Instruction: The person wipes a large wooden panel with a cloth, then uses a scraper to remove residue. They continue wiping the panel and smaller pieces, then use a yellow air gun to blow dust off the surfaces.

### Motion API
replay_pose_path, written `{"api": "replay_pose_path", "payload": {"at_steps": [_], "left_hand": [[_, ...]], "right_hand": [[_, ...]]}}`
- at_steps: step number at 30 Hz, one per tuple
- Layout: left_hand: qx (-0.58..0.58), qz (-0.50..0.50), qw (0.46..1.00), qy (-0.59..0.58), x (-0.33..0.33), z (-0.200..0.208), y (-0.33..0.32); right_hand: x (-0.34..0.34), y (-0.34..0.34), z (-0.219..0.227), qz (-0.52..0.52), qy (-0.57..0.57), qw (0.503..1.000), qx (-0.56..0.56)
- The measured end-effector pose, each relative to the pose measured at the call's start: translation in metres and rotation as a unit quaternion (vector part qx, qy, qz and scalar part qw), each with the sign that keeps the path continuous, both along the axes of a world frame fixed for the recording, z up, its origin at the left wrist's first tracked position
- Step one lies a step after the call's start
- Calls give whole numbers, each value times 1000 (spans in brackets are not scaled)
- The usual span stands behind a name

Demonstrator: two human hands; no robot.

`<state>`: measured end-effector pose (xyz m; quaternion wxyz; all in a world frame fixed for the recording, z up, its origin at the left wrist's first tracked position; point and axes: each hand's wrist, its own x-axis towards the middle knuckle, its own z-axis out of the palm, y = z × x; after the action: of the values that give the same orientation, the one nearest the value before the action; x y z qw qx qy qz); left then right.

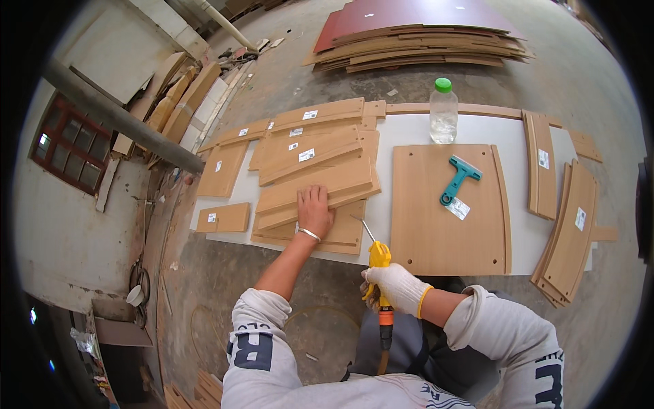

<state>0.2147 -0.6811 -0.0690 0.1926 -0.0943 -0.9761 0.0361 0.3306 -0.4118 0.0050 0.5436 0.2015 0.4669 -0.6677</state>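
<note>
Bare, with a white band at the wrist, my left hand (315, 210) lies on a light brown wooden board (351, 178), its fingers stretched over the face. This board sits on a stack of similar panels. A white knitted glove covers my right hand (398, 286), which is closed around a yellow air blow gun (379, 255). The gun's thin metal nozzle points up and left, just off the stack's near right edge; an orange-and-black coupling and hose hang below. To the right lies a large wooden panel (446, 228) with a teal-handled scraper (461, 178) and a white label on it.
A white tabletop (402, 129) carries the panels. Behind the large panel stands a clear bottle with a green cap (443, 112). Curved boards (571, 228) overlap at the right edge. Stacked red-topped sheets (419, 34) rest on the floor beyond; a grey pipe (129, 119) slants at left.
</note>
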Motion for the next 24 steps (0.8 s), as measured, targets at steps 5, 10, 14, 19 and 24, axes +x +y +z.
{"api": "replay_pose_path", "payload": {"at_steps": [5, 10, 14, 19, 24], "left_hand": [[28, 29, 999, 34, 15, -23, -6], [64, 14, 998, 20, 10, -20, 0], [52, 3, 998, 21, 11, -7, 6], [19, -39, 999, 13, 2, 2, -21], [52, -24, 998, -34, -21, 16, -41]], "right_hand": [[-27, -5, 10, 7, -10, 1000, -2], [-33, -8, 20, 76, 17, 997, -14], [-34, -5, 23, 73, 2, 997, -5], [-28, 9, -5, 53, 73, 996, -19], [4, 25, 13, 64, 65, 995, -50]]}}
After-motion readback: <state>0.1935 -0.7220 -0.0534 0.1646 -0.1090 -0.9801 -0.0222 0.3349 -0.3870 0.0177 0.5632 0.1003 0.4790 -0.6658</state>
